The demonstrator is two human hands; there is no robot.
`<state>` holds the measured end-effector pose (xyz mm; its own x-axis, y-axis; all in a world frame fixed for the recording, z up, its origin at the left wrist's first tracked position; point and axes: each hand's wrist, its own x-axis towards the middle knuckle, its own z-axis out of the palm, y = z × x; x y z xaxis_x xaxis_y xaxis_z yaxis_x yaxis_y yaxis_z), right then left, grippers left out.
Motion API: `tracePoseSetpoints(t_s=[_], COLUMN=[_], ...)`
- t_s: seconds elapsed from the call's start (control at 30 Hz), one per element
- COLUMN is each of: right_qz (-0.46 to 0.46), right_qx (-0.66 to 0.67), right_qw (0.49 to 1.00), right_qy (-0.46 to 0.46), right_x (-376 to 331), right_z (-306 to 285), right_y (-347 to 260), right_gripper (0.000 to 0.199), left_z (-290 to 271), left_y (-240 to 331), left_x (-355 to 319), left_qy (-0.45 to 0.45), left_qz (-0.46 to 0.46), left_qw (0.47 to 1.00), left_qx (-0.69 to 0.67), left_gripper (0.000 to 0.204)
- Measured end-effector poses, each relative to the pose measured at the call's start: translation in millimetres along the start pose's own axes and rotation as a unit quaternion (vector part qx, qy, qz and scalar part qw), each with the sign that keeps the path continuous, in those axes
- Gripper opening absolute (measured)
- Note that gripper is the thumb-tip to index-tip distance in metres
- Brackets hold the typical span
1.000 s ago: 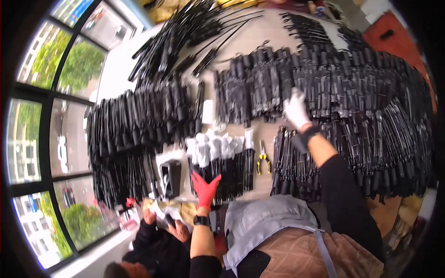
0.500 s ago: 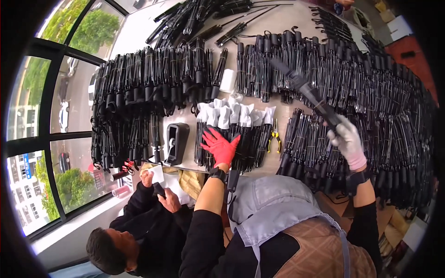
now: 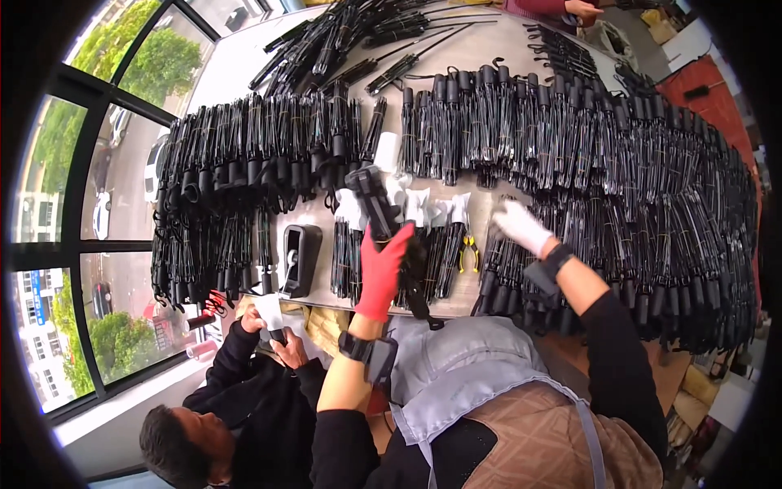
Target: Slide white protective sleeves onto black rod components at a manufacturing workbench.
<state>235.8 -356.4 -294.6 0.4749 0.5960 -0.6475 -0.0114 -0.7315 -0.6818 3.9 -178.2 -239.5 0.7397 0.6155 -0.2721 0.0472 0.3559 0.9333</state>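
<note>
My left hand (image 3: 381, 273), in a red glove, is closed around a black folded umbrella frame (image 3: 371, 196) that tilts over the white-topped bundles. My right hand (image 3: 521, 228), in a white glove, is above the front row of umbrella frames (image 3: 529, 273) on the right. Its fingers, slightly blurred, stretch leftward, and nothing shows in them. Between my hands stand several umbrella frames with white wrappings (image 3: 444, 212) on their far ends. Yellow-handled pliers (image 3: 468, 254) lie just right of these. My left hand and the held frame hide part of the group.
A black tape dispenser (image 3: 300, 259) stands left of my left hand. Long rows of umbrella frames (image 3: 252, 147) fill both sides, with a loose pile (image 3: 326, 41) at the back. A white roll (image 3: 388, 151) stands mid-table. A seated co-worker (image 3: 244, 407) handles a white-wrapped piece at lower left.
My right hand has swung left and no longer shows the umbrella frame it carried. My left hand, spread on the wrapped group before, now grips an umbrella frame.
</note>
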Motion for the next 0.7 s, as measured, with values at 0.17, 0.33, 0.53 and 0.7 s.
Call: tracePoseSetpoints(t_s=[0.17, 0.33, 0.53, 0.7], right_qz=[-0.039, 0.013, -0.025, -0.043], right_qx=[-0.311, -0.277, -0.329, -0.379], right_qw=[0.946, 0.944, 0.941, 0.920], right_qy=[0.086, 0.179, 0.073, 0.093], right_x=[68.1, 68.6, -7.6, -68.3], right_z=[95.9, 125.6, 30.9, -11.3], right_y=[120.5, 110.4, 44.7, 74.0], right_gripper=[0.027, 0.022, 0.026, 0.022], left_z=[-26.9, -42.0, -77.8, -31.7], left_y=[-30.2, -49.2, -82.6, -67.7], left_x=[-36.7, -62.1, -52.2, -27.3], left_qy=[0.115, 0.132, 0.149, 0.114], left_qz=[-0.130, -0.174, -0.214, -0.186], left_qw=[0.971, 0.970, 0.945, 0.956], left_qx=[-0.166, -0.104, -0.196, -0.197], left_gripper=[0.025, 0.026, 0.029, 0.030])
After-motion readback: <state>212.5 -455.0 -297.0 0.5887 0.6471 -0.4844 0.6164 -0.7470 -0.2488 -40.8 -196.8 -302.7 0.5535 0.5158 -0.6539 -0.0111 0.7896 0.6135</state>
